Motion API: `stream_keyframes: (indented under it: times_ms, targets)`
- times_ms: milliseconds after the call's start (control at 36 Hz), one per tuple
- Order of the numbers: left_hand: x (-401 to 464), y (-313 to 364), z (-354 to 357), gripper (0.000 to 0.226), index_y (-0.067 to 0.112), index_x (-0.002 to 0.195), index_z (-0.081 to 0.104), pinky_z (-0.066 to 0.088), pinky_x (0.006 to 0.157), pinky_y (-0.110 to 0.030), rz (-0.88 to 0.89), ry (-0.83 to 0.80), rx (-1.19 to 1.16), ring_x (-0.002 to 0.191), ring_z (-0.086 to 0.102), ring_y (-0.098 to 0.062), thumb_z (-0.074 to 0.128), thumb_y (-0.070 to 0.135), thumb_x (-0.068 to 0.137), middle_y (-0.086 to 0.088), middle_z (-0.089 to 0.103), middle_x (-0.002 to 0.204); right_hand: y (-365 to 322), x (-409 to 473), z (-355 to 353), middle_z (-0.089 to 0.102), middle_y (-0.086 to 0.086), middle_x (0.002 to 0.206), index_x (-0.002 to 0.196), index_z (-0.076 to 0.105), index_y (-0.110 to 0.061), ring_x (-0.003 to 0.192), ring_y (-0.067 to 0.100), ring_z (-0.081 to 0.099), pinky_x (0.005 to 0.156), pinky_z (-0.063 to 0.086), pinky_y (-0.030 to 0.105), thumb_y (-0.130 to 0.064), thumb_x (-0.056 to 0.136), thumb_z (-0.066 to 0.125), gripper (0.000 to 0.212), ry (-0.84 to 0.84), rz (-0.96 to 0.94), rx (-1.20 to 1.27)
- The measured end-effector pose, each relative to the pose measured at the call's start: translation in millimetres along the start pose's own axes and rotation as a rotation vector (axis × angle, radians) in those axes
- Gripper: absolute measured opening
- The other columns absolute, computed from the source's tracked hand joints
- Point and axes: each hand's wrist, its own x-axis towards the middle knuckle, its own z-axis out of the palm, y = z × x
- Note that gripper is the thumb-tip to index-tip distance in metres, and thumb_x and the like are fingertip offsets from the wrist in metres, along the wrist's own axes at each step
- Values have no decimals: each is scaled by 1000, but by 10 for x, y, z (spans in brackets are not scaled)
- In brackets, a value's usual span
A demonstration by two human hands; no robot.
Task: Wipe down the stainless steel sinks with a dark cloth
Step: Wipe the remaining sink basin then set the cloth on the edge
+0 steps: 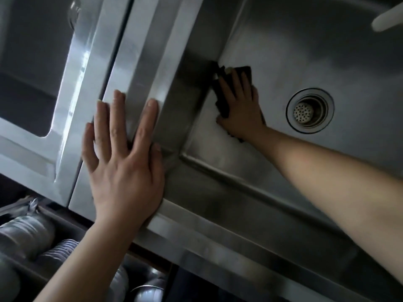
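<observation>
Right hand [239, 107] pressing dark cloth [224, 101] flat-fingered into sink [305, 51] floor's left corner; left hand [124, 158] spread open on rim. Risk: cloth bunching, skipping the seam.

My left hand [124, 171] lies flat, fingers spread; my right hand [242, 110], arm outstretched, presses with straight fingers.

Brushed steel sink [283, 51], dark matt cloth [222, 99], shiny metal drain [309, 111]
</observation>
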Motion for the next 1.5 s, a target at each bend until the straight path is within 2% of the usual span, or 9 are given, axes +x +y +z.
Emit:
stream_keyframes:
  times_ms: [111,250,361,444,583,806,917,1222,1500]
  targets:
    - [-2,-16,13,68,39,157,14,3,123,-45,3,2,-1,154,2,-28,45,32,96,-7,4,167,43,-434,77,13,13,165,157,23,-21,151,34,10,119,14,51,-38,90,60,79,142,76,-16]
    - [-1,-28,34,68,40,157,11,5,123,-49,-2,-18,-6,154,0,-27,41,35,96,-5,2,167,166,-502,-111,37,19,149,152,30,-11,137,32,39,112,34,40,-39,85,73,86,270,528,561]
    - [2,-26,31,69,41,157,8,5,123,-50,-11,-42,-12,154,-3,-27,39,36,95,-4,-1,167,229,-187,-344,47,17,130,137,37,-8,115,33,55,81,40,29,-26,76,75,74,149,691,554]
    - [-4,-15,24,71,41,157,6,4,123,-51,-15,-59,-1,154,-4,-28,39,35,94,-5,-2,167,176,56,-436,49,16,135,142,30,-5,119,31,55,88,47,32,-14,79,72,77,-25,793,750]
    - [0,-7,22,73,41,157,5,4,122,-52,-18,-67,3,154,-4,-29,40,34,93,-6,-1,167,54,345,-649,64,15,121,125,60,1,111,31,63,78,51,27,-11,87,61,40,-62,835,834]
    - [6,-9,46,75,41,157,5,2,122,-51,-9,-56,19,153,-3,-30,41,34,92,-7,-1,167,-256,533,-815,61,9,117,137,50,-6,98,18,61,78,42,10,-2,92,44,45,455,790,1099]
    - [8,-14,50,75,41,157,5,2,121,-52,-7,-44,19,153,-3,-30,41,34,92,-7,0,167,-763,504,-638,54,13,143,147,46,-13,129,28,53,107,39,25,-1,89,48,59,281,695,1101]
    - [-2,29,-3,74,43,156,2,0,123,-51,-16,-56,15,153,-7,-29,46,31,98,-5,-3,167,-1215,-786,88,71,15,114,117,70,-7,108,30,67,97,52,49,-1,90,59,30,-256,514,976]
    - [-12,11,27,81,44,156,1,-2,122,-49,-13,-56,4,153,-8,-28,49,29,92,-4,-6,167,-1228,-1223,-680,60,10,137,138,58,-21,120,28,59,81,44,25,-1,93,53,49,-624,196,359]
